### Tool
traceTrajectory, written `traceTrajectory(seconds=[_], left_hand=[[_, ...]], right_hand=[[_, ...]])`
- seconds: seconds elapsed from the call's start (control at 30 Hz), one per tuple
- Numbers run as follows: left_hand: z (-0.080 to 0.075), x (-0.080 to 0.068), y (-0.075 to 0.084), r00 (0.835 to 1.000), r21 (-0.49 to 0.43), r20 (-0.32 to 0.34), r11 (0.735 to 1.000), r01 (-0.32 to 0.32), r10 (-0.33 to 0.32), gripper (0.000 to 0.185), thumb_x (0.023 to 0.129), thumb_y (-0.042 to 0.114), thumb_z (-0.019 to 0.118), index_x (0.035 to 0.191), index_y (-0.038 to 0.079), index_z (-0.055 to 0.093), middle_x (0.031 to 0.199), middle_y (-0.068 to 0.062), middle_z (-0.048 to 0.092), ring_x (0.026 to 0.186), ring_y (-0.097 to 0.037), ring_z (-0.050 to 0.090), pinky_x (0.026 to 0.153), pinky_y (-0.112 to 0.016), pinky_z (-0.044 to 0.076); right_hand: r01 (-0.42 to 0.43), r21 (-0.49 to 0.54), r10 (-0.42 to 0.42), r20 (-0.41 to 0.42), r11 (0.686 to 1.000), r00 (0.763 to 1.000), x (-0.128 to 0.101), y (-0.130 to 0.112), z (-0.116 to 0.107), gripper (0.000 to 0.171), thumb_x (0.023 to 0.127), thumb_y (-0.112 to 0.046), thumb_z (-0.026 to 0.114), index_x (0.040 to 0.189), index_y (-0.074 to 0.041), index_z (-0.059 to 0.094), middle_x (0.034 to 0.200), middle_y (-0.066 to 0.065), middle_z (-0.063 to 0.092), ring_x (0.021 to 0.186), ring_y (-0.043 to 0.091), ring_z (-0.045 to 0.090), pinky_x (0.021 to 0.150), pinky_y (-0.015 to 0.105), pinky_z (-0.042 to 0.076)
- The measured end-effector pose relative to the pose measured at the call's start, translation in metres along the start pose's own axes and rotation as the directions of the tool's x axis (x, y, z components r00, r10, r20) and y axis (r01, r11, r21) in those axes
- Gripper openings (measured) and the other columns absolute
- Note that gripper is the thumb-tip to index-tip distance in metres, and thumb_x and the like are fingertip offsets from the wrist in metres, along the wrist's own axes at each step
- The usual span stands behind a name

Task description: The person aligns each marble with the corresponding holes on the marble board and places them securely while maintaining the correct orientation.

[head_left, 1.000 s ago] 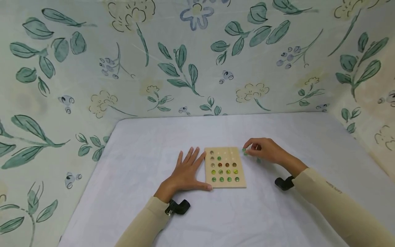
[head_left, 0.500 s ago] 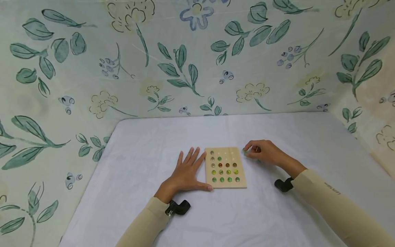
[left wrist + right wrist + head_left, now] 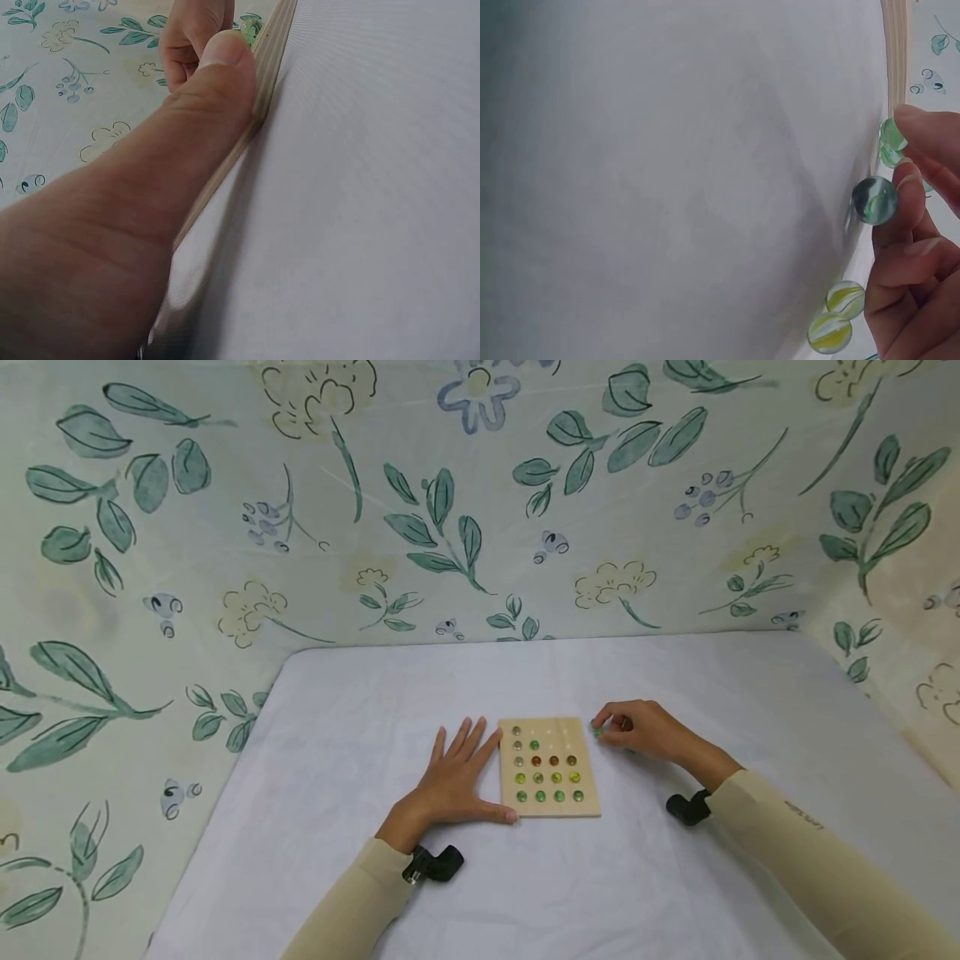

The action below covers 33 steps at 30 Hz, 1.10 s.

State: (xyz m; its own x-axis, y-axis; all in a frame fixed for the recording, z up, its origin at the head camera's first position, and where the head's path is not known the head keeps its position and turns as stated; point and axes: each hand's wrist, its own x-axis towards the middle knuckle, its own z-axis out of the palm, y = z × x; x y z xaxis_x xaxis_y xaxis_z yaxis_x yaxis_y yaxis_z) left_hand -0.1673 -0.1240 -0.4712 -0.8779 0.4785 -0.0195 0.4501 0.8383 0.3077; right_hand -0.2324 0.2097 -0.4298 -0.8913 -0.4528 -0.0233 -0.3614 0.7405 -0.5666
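A square wooden board [image 3: 550, 767] lies on the white table and holds several green, amber and clear marbles in its dimples. My left hand [image 3: 454, 779] rests flat beside the board's left side. Its thumb [image 3: 223, 69] presses against the board's edge [image 3: 264, 79]. My right hand [image 3: 609, 727] is just right of the board's top corner with its fingers curled. It pinches a green marble [image 3: 891, 136] at its fingertips. A blue-green marble [image 3: 874, 200] touches another finger, and two yellow marbles [image 3: 837, 316] lie loose under the palm.
White cloth [image 3: 375, 727] covers the table. Floral fabric walls [image 3: 450, 527] close it in at the back and on both sides. Black wrist cameras [image 3: 438, 864] sit on both forearms.
The right hand has drawn in very slightly over the loose marbles. The left hand and the board have not moved.
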Motion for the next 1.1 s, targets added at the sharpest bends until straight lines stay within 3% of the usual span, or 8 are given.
traceTrajectory(seconds=[0.5, 1.1], left_hand=[[-0.0024, -0.0014, 0.0013, 1.0, -0.001, 0.001, 1.0, -0.002, 0.002, 0.124, 0.063, 0.086, 0.059, 0.157, 0.024, 0.007, 0.162, -0.006, 0.0, 0.148, -0.026, -0.007, 0.114, -0.055, -0.008], [-0.0021, -0.0013, 0.0006, 1.0, 0.018, 0.001, 1.0, 0.004, -0.004, 0.124, 0.062, 0.087, 0.057, 0.157, 0.024, 0.008, 0.162, -0.005, 0.0, 0.148, -0.025, -0.006, 0.114, -0.055, -0.008]], right_hand=[[-0.047, -0.013, 0.047, 0.04, 0.999, 0.998, 0.0028, -0.0006, 0.0014, 0.016, 0.085, -0.008, 0.073, 0.101, -0.011, 0.07, 0.072, -0.001, 0.052, 0.068, 0.015, 0.047, 0.056, 0.025, 0.039], [-0.028, -0.008, 0.029, 0.037, 1.0, 0.999, 0.0028, -0.0045, 0.0006, 0.015, 0.085, -0.009, 0.073, 0.1, -0.013, 0.07, 0.072, -0.001, 0.053, 0.066, 0.015, 0.048, 0.055, 0.025, 0.04]])
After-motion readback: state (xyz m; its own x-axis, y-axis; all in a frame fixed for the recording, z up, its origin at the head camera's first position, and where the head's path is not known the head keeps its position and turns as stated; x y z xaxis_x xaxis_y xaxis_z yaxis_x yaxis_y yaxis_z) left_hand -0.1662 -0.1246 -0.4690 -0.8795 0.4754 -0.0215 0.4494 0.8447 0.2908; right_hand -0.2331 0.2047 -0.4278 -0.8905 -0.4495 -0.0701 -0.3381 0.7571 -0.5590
